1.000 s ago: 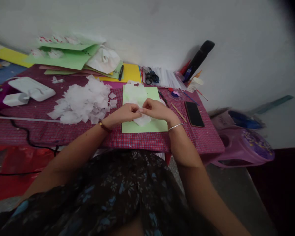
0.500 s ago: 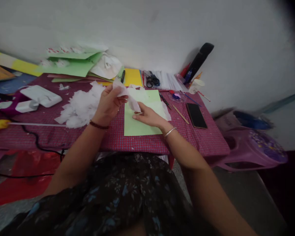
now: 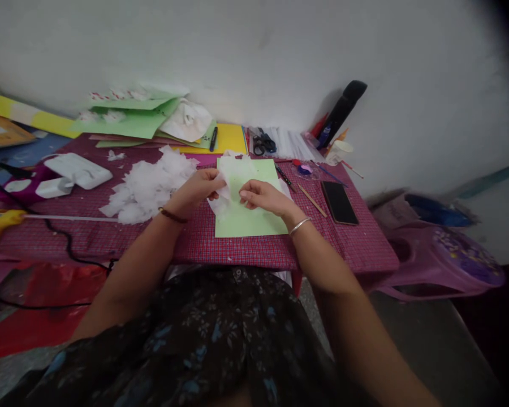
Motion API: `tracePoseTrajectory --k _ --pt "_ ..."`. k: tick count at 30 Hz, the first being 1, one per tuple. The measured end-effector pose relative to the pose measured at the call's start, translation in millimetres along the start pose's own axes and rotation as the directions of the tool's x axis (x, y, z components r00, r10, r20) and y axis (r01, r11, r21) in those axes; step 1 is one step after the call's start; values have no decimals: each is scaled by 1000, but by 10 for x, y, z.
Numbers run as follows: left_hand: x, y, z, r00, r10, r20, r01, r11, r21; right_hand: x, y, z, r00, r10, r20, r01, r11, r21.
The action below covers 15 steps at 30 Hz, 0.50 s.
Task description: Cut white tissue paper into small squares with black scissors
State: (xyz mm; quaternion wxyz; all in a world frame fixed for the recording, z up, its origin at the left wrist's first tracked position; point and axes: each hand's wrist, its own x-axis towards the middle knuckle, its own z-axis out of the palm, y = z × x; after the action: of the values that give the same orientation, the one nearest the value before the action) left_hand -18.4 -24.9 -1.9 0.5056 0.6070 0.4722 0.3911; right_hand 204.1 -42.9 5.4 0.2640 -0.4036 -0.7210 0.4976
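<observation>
My left hand (image 3: 206, 185) is closed, pinching a thin white sheet of tissue paper (image 3: 220, 202) that hangs over the left side of a light green sheet of paper (image 3: 250, 226). Just to its right, my right hand (image 3: 263, 196) hovers above the green sheet with its fingers curled and thumb drawn in. Whatever those fingertips hold, if anything, is too small to make out. Left of my left hand lies a heap of crumpled white tissue pieces (image 3: 148, 183). Another white piece of tissue (image 3: 237, 167) rests at the green sheet's top edge.
A phone (image 3: 339, 202), a wooden stick (image 3: 313, 200) and a black pen (image 3: 284, 177) lie to the right. Scissors (image 3: 263, 141) are at the back. A yellow glue gun (image 3: 0, 223), a white plug adapter (image 3: 78, 169) and black cable (image 3: 68, 243) occupy the left.
My left hand has come down and slightly right with the tissue, which now hangs lower. My right hand has shifted slightly right, away from the tissue, its fingers more curled.
</observation>
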Motion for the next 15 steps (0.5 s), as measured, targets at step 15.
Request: tracePoseTrajectory --k 15 --pt "-6 -18 242 992 -113 55 121 980 -158 237 247 255 982 -40 -185 -1 975 -220"
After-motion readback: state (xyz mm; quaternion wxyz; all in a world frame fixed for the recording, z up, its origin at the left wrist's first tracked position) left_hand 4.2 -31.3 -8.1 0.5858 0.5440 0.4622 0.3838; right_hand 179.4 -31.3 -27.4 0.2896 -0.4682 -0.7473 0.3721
